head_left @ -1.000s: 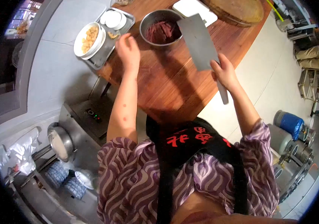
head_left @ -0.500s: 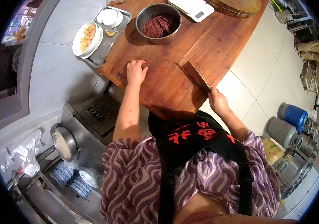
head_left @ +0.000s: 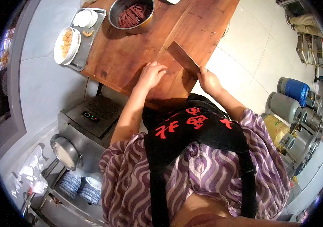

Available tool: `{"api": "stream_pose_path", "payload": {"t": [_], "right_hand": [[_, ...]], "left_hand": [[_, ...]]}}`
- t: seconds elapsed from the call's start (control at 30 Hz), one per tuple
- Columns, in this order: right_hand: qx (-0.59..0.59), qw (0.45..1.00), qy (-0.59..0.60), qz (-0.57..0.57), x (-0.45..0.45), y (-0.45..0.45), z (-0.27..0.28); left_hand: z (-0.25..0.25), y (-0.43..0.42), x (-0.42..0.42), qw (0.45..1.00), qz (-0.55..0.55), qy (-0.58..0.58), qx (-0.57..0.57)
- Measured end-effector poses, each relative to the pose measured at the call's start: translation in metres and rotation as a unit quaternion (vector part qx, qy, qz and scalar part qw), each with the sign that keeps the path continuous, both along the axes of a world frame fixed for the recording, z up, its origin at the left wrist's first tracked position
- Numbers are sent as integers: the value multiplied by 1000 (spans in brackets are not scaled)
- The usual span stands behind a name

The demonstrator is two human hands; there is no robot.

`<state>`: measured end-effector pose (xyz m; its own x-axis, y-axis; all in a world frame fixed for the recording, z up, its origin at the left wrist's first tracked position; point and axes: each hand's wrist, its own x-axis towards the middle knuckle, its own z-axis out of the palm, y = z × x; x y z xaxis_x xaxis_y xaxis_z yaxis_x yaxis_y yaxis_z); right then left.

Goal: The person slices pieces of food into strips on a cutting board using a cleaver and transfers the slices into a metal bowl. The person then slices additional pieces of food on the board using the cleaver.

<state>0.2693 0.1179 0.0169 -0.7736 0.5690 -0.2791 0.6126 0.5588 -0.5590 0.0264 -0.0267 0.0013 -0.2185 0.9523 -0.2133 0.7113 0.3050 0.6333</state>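
Note:
My right hand (head_left: 209, 81) is wrapped round the handle of a cleaver (head_left: 184, 58), whose broad blade stands edge-down over the wooden table (head_left: 131, 53) near its right edge. To the left of the blade, my left hand (head_left: 152, 74) rests low at the tabletop with its fingers bent together; whether anything is under them is hidden. Farther back stands a metal bowl (head_left: 145, 28) holding dark red strips (head_left: 131, 16), touched by neither hand.
At the table's left lies a metal tray (head_left: 79, 60) with white dishes (head_left: 86, 18) and a bowl of yellowish pieces (head_left: 66, 42). Lower left are a steel unit (head_left: 71, 126) and a pot (head_left: 65, 152). Gas cylinders (head_left: 284, 107) stand at right; a person's legs (head_left: 305, 23) show at upper right.
The cleaver came down from a raised, flat-on position to the table. My left hand moved from near the tray down to the tabletop, then towards the blade. The view has shifted.

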Motion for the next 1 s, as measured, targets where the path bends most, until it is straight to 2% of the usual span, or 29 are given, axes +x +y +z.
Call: {"api": "stream_pose_path", "payload": {"t": [0.07, 0.13, 0.23, 0.33, 0.37, 0.4, 0.43, 0.53, 0.8, 1.0], "right_hand": [[1, 1000, 16, -2, 2, 0, -3], [-1, 1000, 12, 1, 0, 1, 0], [7, 999, 41, 33, -2, 8, 2], [44, 995, 31, 86, -8, 17, 16], [60, 992, 12, 108, -11, 19, 20], [76, 988, -7, 131, -18, 20, 23], [92, 983, -25, 154, -22, 21, 24], [101, 978, 8, 182, -28, 12, 11], [65, 979, -50, 185, -31, 10, 11], [31, 982, -59, 176, -31, 5, 19]], "left_hand": [[-4, 10, -4, 999, 15, 50, 14], [1, 16, -4, 995, 70, 40, 65], [-1, 5, 6, 971, 175, 102, 124], [-5, -19, 24, 970, 221, 49, 93], [-6, -24, 29, 974, 204, 46, 88], [-7, -24, 33, 969, 165, 108, 146], [-8, -21, 36, 970, 152, 116, 151], [-13, -15, 31, 969, 128, 134, 162], [-16, -13, 20, 976, 76, 122, 165], [-24, -10, 21, 974, 88, 129, 164]]}}
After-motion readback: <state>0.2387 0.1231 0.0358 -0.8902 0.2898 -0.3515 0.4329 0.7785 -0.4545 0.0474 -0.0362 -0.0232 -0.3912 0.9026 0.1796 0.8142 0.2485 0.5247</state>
